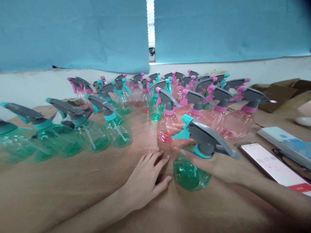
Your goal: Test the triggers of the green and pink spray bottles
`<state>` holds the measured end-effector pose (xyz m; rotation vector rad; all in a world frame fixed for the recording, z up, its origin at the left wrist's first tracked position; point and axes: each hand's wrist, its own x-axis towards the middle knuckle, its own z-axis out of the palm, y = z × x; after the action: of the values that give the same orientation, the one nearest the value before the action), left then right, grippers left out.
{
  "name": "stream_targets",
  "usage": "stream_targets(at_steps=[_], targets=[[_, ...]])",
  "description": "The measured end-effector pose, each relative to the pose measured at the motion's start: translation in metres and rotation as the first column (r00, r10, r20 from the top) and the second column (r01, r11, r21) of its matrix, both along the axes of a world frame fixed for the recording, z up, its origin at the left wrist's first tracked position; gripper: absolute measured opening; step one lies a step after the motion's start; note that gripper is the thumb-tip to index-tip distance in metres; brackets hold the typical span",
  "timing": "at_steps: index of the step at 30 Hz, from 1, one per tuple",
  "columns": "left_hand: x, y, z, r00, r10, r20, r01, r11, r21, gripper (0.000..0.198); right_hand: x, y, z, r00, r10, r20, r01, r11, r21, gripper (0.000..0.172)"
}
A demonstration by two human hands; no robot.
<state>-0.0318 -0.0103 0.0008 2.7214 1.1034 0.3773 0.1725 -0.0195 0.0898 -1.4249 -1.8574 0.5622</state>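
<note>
A green spray bottle (pixel 191 174) with a grey and turquoise trigger head stands upright near the front of the table. My right hand (pixel 213 165) is wrapped round its upper part from the right, the thumb across the front below the collar and the other fingers reaching behind. The trigger head hides part of this hand. Just left of that bottle, my left hand (pixel 145 178) rests on the wooden table (pixel 80 197), fingers apart and holding nothing. A pink spray bottle (pixel 167 126) is right behind the fingers of my right hand.
Several green spray bottles (pixel 119 132) form a row on the left. More pink and green bottles crowd the back and right. A phone (pixel 274 165) showing a timer and a white-blue box (pixel 282 137) lie at right, with cardboard (pixel 279 94) behind.
</note>
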Motion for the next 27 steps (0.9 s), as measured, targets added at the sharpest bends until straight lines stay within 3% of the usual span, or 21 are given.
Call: stream_targets(at_steps=[6,15,21,23,27], targets=[[-0.001,-0.001,0.0,1.0,-0.003,-0.012,0.003,1.0,0.004,0.049,-0.002,0.0,0.001,1.0,-0.005,-0.001,0.005,1.0,0.014,0.011],[-0.001,0.0,-0.001,1.0,0.0,-0.012,0.0,1.0,0.002,0.05,-0.003,0.0,0.005,0.999,-0.027,0.031,0.028,0.999,-0.042,0.017],[-0.002,0.0,-0.001,1.0,-0.004,-0.025,0.004,1.0,0.004,0.049,0.005,-0.003,-0.016,0.997,-0.074,0.009,0.074,0.997,-0.01,0.022],[-0.001,0.0,-0.001,1.0,-0.007,-0.021,0.007,1.0,0.006,0.049,0.008,-0.003,-0.023,0.996,-0.091,0.007,0.09,0.993,0.078,0.019],[-0.001,0.0,-0.001,1.0,-0.008,-0.009,0.008,1.0,0.008,0.049,0.008,-0.003,-0.018,1.0,-0.021,-0.007,0.021,0.996,0.085,0.015]])
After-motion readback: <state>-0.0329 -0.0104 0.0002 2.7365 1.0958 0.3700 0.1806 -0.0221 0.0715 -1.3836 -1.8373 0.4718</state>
